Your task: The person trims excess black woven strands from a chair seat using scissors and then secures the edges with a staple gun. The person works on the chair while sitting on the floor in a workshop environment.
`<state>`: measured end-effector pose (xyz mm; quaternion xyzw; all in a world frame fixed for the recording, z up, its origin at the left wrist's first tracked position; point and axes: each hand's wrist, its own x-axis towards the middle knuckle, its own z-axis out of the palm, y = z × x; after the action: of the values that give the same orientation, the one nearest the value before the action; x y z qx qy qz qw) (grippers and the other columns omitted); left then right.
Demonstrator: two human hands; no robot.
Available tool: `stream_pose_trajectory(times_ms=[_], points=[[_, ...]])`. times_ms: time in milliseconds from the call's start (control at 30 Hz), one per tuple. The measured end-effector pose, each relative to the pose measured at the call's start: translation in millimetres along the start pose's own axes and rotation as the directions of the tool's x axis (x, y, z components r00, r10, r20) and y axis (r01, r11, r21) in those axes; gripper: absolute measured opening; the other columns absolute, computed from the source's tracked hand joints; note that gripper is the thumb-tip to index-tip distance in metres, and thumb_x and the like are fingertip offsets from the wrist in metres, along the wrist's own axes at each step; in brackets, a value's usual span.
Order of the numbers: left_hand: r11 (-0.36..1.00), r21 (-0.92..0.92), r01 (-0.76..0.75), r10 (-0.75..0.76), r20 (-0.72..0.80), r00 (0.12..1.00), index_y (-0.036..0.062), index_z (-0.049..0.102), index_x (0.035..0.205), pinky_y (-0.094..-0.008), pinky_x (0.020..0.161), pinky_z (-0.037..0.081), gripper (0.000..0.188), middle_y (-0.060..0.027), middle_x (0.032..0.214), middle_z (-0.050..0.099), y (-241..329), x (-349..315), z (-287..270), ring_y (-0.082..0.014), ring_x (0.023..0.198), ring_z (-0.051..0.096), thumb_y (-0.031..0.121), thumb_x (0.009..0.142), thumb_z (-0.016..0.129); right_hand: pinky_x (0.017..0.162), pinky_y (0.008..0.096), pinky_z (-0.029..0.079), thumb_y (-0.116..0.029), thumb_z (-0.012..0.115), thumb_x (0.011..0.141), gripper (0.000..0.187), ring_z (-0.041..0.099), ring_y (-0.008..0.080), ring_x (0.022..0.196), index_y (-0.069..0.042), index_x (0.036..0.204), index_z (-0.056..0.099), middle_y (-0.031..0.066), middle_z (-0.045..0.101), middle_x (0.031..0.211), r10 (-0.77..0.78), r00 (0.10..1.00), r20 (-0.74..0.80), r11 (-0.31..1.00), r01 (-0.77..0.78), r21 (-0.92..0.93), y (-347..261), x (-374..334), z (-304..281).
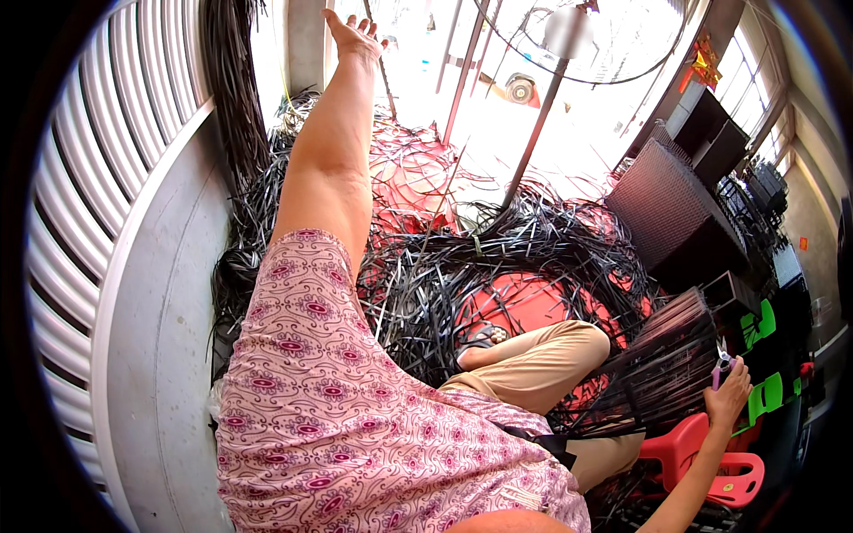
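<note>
My left arm is stretched far forward and up, and my left hand (357,40) is open with the fingers spread, holding nothing. On the right, my right hand (730,395) is closed round a small pair of snips (721,360) with purple handles and metal jaws pointing away from me. Just left of that hand stands a dark frame of long, thin parallel strips (649,369), partly woven. A large tangle of black plastic strips (498,244) is heaped in front of my bent, tan-trousered leg (542,355).
A slatted white panel (133,133) rises on my left, with a hanging bundle of dark strips (235,89) beyond it. To the right stand a dark woven box (680,209), a red plastic chair (680,449) and green chairs (760,395). A slanting pole (538,133) stands ahead.
</note>
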<state>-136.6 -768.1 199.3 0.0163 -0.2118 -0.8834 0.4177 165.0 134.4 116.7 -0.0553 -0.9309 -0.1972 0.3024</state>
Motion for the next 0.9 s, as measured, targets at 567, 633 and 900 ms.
stream_pose_trajectory(times_ms=[567, 633, 900], points=[[0.817, -0.336, 0.469, 0.100, 0.883, 0.458, -0.0079, 0.011, 0.155, -0.0532, 0.124, 0.010, 0.121, -0.0266, 0.163, 0.012, 7, -300, -24, -0.0377, 0.153, 0.008, 0.087, 0.084, 0.035, 0.099, 0.0466, 0.039, -0.013, 0.073, 0.063, 0.074, 0.052, 0.0386, 0.112, -0.002, 0.130, 0.044, 0.0167, 0.055, 0.115, 0.108, 0.993, 0.042, 0.991, -0.110, 0.072, 10, -14, -6], [0.900, -0.378, 0.217, 0.084, 0.640, 0.764, -0.0082, 0.005, 0.155, -0.0511, 0.124, 0.012, 0.120, -0.0254, 0.162, 0.012, -13, -223, -25, -0.0360, 0.152, 0.011, 0.084, 0.086, 0.037, 0.099, 0.0460, 0.040, -0.014, 0.073, 0.062, 0.073, 0.052, 0.0384, 0.113, -0.002, 0.128, 0.045, 0.0164, 0.056, 0.115, 0.103, 0.992, 0.069, 0.994, -0.106, 0.040, 4, -1, -6], [0.934, -0.349, 0.071, 0.167, 0.606, 0.778, -0.0077, 0.028, 0.151, -0.0503, 0.117, 0.028, 0.109, -0.0237, 0.153, 0.037, 28, -86, -5, -0.0357, 0.144, 0.034, 0.082, 0.090, 0.029, 0.099, 0.0470, 0.041, -0.012, 0.074, 0.060, 0.078, 0.053, 0.0392, 0.114, -0.002, 0.131, 0.044, 0.0170, 0.057, 0.118, 0.068, 0.997, 0.040, 0.995, -0.071, 0.068, -6, 12, 9]])
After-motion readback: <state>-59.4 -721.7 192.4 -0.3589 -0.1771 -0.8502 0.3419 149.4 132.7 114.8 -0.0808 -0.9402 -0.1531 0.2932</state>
